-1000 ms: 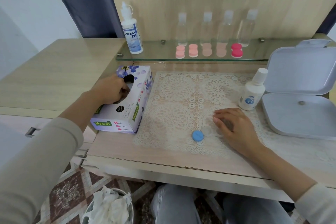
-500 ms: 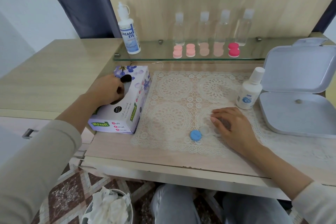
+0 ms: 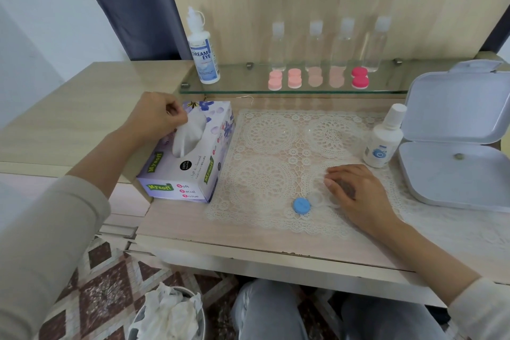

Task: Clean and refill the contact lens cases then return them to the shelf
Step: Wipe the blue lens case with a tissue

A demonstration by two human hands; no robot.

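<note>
at lower left, on the patterned floor, a waste bin [image 3: 143,320] holds crumpled white tissues. the left hand [image 3: 157,119] is above the tissue box [image 3: 193,174], thumb and curled fingers pinching a white tissue [image 3: 190,132] that stands partly out of the top slot. box markings: "mysoft" in green on the end and side panels, and "soft facial tissue" on the end panel (the small round black label is too fine to read with certainty). behind the box, a white bottle [image 3: 204,55] marked "dream eye" stands upright at the left end of the glass shelf [image 3: 237,88]. along the shelf, five closed contact lens cases [image 3: 294,78] lie in a row, four pale pink and the rightmost deep pink, each in front of or beside one of four clear bottles [image 3: 277,47] with white caps. on the desk, a lace mat [image 3: 270,146] carries a blue cap [image 3: 301,205], lying loose and touching the open clear lens case [image 3: 317,199]. the right hand [image 3: 356,190] rests palm down on the mat, fingers relaxed and nearly straight, gripping nothing; it covers the case's right half, so that well cannot be seen. just behind the hand stands a small white bottle [image 3: 383,141] with a blue round logo, text unreadable. at far right, a white hinged box [image 3: 455,188] lies open.
</note>
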